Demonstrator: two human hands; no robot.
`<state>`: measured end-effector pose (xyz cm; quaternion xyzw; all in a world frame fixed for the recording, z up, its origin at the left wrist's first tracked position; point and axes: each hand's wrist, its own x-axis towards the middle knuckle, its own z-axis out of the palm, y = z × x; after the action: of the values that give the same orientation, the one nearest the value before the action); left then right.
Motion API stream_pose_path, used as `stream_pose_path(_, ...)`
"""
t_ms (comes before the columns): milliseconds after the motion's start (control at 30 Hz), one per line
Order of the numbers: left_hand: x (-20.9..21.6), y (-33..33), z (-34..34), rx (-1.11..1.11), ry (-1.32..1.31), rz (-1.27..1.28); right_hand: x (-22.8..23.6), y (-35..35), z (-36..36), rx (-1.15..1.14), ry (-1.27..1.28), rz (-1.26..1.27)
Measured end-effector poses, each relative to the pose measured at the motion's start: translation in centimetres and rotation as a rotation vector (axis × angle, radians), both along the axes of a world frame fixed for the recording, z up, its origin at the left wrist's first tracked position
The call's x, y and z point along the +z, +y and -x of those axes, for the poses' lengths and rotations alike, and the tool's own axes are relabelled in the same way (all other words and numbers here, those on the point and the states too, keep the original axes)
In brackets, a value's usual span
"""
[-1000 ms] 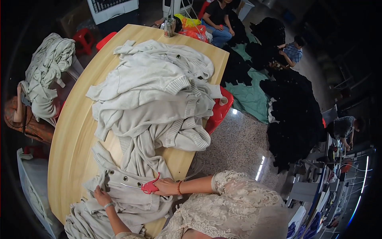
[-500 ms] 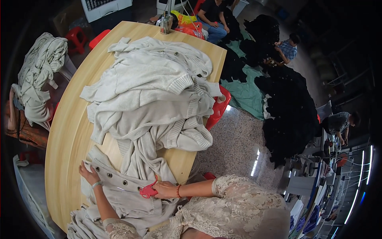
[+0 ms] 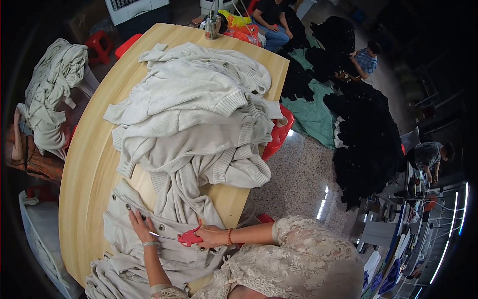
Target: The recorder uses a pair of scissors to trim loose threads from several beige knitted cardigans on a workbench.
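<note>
A light grey knit cardigan (image 3: pixel 172 254) with a row of dark round buttons lies spread at the table's near end. My left hand (image 3: pixel 142 226) rests on its button band, fingers stretched out, holding nothing. Closed around a red hand tool (image 3: pixel 189 237) is my right hand (image 3: pixel 211 236). The tool's thin, slightly curved metal tip points left and ends close to my left hand. Its exact kind is not clear. Just beyond, a heap of similar grey knit garments (image 3: pixel 184 119) covers the middle of the table (image 3: pixel 84 199).
More grey knitwear (image 3: pixel 55 84) is piled at the far left, beside a person's arm. A metal container (image 3: pixel 211 29) stands at the table's far edge. A red stool (image 3: pixel 279 134) touches the right side. Black garments (image 3: pixel 363 144) cover the floor, with several people beyond.
My left hand has slid right along the button band, toward the tool. My right hand and the red tool have shifted slightly right. The whole view has moved a little.
</note>
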<state>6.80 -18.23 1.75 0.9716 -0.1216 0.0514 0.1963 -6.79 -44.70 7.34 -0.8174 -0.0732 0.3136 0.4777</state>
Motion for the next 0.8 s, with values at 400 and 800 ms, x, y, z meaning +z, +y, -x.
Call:
stream_pose_path(400, -0.8, -1.3, 1.3, 0.061, -0.077, -0.045, 2.9, -4.8, 2.8, 0.197, -0.470, 0.655)
stream_pose_path(800, 0.3, -0.7, -2.2, 0.352, -0.138, 0.542, 4.8, -6.4, -0.7, -0.329, -0.499, 0.145)
